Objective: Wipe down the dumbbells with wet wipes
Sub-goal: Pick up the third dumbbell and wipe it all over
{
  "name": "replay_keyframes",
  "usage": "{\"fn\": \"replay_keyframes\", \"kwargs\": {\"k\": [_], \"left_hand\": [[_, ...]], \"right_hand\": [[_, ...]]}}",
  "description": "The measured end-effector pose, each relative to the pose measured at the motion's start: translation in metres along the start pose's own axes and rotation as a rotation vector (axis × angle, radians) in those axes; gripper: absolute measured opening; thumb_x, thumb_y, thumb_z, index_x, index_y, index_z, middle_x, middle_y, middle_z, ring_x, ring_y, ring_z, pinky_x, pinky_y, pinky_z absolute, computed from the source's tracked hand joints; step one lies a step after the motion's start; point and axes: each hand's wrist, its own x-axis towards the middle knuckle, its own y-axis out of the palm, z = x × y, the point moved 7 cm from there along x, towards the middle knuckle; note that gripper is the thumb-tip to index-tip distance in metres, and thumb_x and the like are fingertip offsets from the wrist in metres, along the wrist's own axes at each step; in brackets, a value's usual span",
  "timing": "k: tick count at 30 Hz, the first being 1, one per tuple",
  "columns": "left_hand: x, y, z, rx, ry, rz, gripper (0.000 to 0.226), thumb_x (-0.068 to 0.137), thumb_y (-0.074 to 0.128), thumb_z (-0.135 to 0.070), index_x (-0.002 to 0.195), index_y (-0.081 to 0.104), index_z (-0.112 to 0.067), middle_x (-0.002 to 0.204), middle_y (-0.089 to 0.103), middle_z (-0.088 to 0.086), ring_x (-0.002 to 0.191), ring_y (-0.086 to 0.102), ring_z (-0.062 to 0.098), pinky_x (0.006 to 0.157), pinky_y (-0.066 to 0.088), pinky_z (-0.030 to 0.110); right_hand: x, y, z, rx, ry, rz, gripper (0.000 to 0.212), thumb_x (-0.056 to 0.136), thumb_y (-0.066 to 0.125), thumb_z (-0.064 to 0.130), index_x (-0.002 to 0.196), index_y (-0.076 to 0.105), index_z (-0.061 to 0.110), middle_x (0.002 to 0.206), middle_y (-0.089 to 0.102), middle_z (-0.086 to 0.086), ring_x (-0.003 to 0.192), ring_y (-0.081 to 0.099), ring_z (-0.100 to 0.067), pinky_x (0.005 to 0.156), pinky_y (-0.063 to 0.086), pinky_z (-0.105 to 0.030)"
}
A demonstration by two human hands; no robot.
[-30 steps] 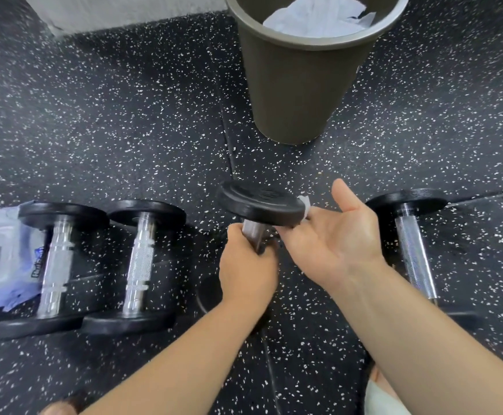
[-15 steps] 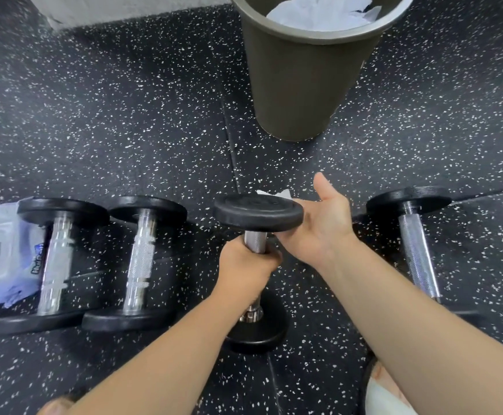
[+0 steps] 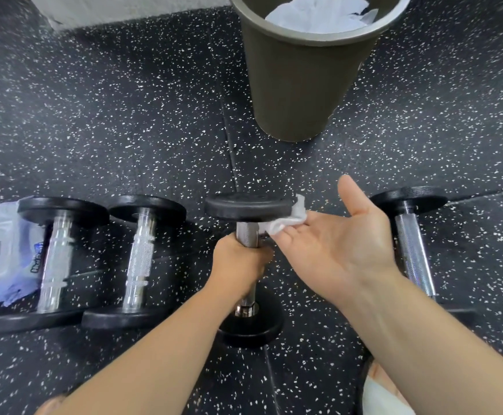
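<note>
Speckled floor [image 3: 124, 130] | dumbbell [image 3: 248, 206] upright on end | left grip [image 3: 238, 271] holds it

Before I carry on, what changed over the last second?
The right hand swept the wipe round behind the top plate and back to its right edge, now palm up. The left hand kept its grip on the handle; the bin is unmoved.

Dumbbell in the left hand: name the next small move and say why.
Probably sweep the wet wipe along the top plate's rim: the right hand presses it against the plate's right edge only, while the left hand grips the upright dumbbell by its handle.
</note>
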Motion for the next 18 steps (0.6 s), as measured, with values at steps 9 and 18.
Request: {"fn": "replay_keyframes", "kwargs": {"k": [9, 18], "left_hand": [[-0.018, -0.006, -0.006, 0.326, 0.118, -0.168, 0.029, 0.076, 0.069, -0.022, 0.095, 0.047, -0.021, 0.081, 0.059, -0.007, 0.070, 0.056, 0.011, 0.062, 0.042, 0.029], [-0.010, -0.004, -0.016, 0.008, 0.128, -0.106, 0.020, 0.072, 0.073, -0.006, 0.074, 0.053, -0.013, 0.060, 0.056, -0.003, 0.052, 0.047, 0.013, 0.050, 0.039, 0.024]], "right_hand": [[0.039, -0.012, 0.006, -0.054, -0.007, -0.084, 0.081, 0.090, 0.051, 0.054, 0.128, 0.041, -0.017, 0.114, 0.057, -0.017, 0.093, 0.060, -0.027, 0.094, 0.050, -0.033], [0.014, 0.008, 0.001, -0.025, 0.028, 0.071, 0.086, 0.090, 0.052, 0.051, 0.130, 0.034, -0.022, 0.131, 0.051, -0.034, 0.123, 0.051, -0.044, 0.110, 0.037, -0.047]]}}
